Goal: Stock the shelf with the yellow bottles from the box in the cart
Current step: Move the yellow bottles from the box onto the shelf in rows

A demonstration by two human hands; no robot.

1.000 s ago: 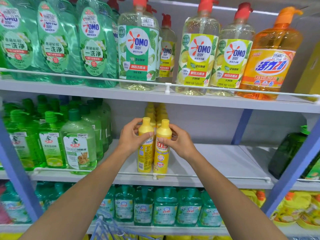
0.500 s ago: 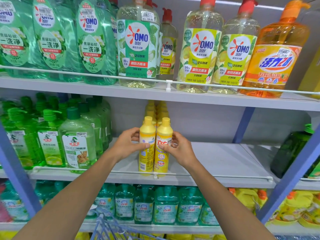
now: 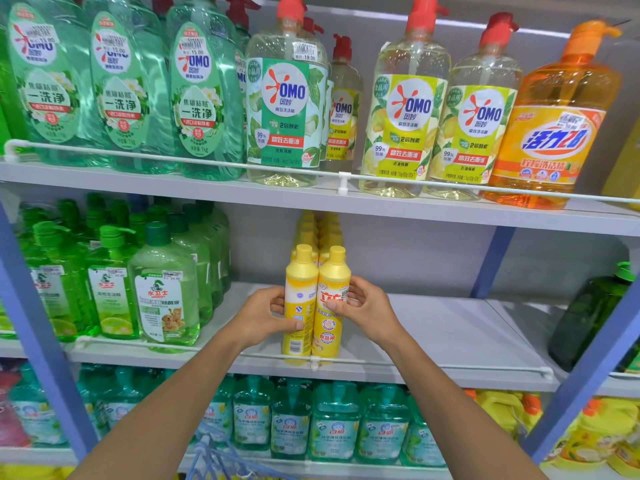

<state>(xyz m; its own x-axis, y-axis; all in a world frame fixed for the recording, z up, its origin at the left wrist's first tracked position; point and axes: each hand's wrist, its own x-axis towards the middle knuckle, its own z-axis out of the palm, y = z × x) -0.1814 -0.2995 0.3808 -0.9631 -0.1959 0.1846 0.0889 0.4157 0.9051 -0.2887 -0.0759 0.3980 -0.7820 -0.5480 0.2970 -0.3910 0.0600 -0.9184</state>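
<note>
- Centre frame: left hand curled round the left yellow bottle; right hand grips the right yellow bottle, thumb across its label.
- Both bottles upright and touching at the front of the middle shelf; the white rail crosses their bases.
- Behind them: row of yellow bottles, mostly hidden, count unclear.
- Bottom edge: blue cart wire, cut off.
- Right edge: dark green jug, partly hidden by the blue upright.

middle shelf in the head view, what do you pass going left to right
green bottles → left hand → left yellow bottle → right yellow bottle → right hand → dark green jug
</note>
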